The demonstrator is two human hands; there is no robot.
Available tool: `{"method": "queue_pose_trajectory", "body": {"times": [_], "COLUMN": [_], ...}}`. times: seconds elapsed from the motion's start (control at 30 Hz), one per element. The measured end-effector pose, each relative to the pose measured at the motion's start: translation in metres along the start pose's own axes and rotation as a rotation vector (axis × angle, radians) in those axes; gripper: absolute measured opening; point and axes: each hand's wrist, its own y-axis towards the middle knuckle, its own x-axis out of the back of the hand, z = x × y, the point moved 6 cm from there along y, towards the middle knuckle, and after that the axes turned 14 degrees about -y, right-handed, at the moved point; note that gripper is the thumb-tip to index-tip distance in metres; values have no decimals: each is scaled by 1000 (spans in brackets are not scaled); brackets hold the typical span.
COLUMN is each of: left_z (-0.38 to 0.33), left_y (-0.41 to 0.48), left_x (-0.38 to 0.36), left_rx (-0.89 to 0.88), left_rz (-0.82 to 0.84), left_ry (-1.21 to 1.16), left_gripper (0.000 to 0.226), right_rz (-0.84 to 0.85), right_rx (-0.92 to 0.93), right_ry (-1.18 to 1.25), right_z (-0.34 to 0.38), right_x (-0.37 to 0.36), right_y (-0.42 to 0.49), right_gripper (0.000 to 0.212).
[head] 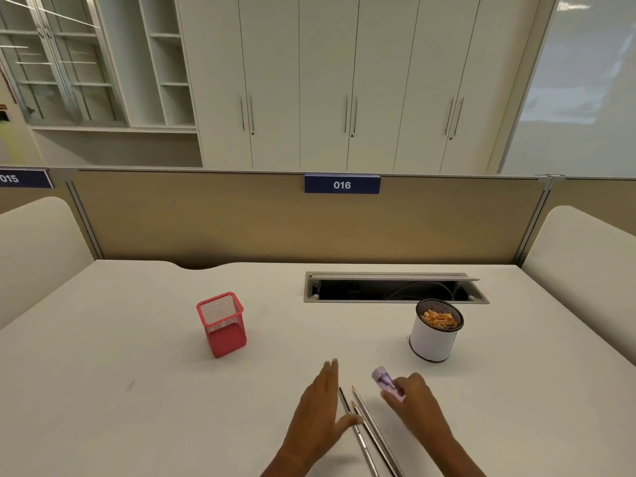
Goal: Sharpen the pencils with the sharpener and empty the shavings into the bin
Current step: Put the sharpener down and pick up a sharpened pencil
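The three pencils (370, 421) lie side by side on the desk (137, 373) between your hands, tips pointing away. Your right hand (418, 397) grips the purple sharpener (385, 382), probably held ready for a pencil. Your left hand (320, 407) is flat, thumb at the nearest pencil. The shavings bin (432, 342) stands near your right; the red mesh holder (222, 325) is well apart.

— What's in front of you?
— My white worktop (137, 373), with an open cable hatch (395, 277) set in it, runs to a tan partition (223, 218) bearing a blue tag (342, 184) marked "016".
— And behind it?
— Tall white cupboards (327, 80) with slim metal handles, glass-fronted cabinets (51, 63) to my left, a frosted glass wall (585, 70) on my right.
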Motion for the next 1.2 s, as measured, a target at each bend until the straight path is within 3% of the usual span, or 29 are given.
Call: {"method": "queue_pose_trajectory", "body": {"times": [0.1, 0.17, 0.27, 0.47, 0.57, 0.67, 0.77, 0.83, 0.97, 1.07, 1.2], "left_z": [7, 19, 30, 53, 56, 66, 75, 81, 86, 89, 90], "left_y": [-14, -23, -28, -37, -42, -42, -40, -39, -46, -49, -49], "left_x": [12, 10, 21, 24, 29, 26, 18, 20, 29, 29, 32], "left_rx": [32, 89, -11, -21, -26, 44, 64, 143, 197, 251, 239], "left_rz": [-110, -61, -256, -473, -553, -455, -391, -375, -435, -347, -340], "left_ry": [234, 201, 304, 390, 395, 317, 303, 372, 435, 415, 416], "left_gripper": [104, 101, 68, 72, 66, 68, 85, 91, 93, 93, 93], "right_rz": [-20, -32, -36, -113, -206, -199, 75, 195, 237, 254, 261], "right_rx": [-35, -64, -87, -78, -34, 54, 57, 39, 24, -7, -13], "right_ry": [-186, -257, -305, -403, -298, -187, -91, -135, -220, -298, -361], "right_z": [-21, -29, -35, -30, -14, 2, 11, 17, 27, 29, 38], "right_x": [-7, -11, -17, -16, -10, -16, -40, -49, -50, -50, -51], "right_y": [6, 8, 7, 4, -3, -13, -18, -20, -20, -18, -16], "right_gripper": [28, 30, 30, 39, 32, 28, 31, 23, 21, 43, 55]}}
